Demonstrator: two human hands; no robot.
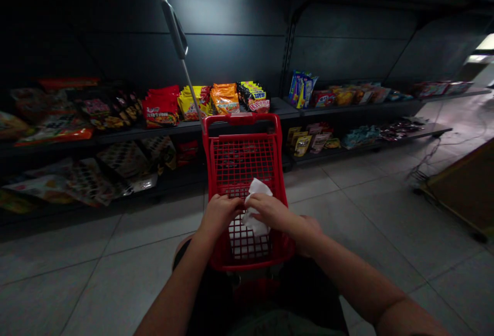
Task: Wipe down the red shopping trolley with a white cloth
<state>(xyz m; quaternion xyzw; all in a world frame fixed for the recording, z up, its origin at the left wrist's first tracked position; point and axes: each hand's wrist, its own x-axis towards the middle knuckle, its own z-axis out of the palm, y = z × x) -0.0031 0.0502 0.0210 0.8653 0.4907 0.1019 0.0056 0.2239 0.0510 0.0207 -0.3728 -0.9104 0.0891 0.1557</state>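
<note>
Dark store shelving (358,110) stocked with bright snack packets (226,99) is seen above a tiled floor (386,217). One red wire shopping basket (241,118) is placed before the person. One white tissue (257,207) is pinched over its mesh between two curled hands, the left hand (219,216) and the right hand (272,211).

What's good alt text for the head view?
A person's left hand and right hand hold a white tissue over a red shopping cart. Ahead, dark store shelves carry bright snack packets above a tiled floor.
</note>
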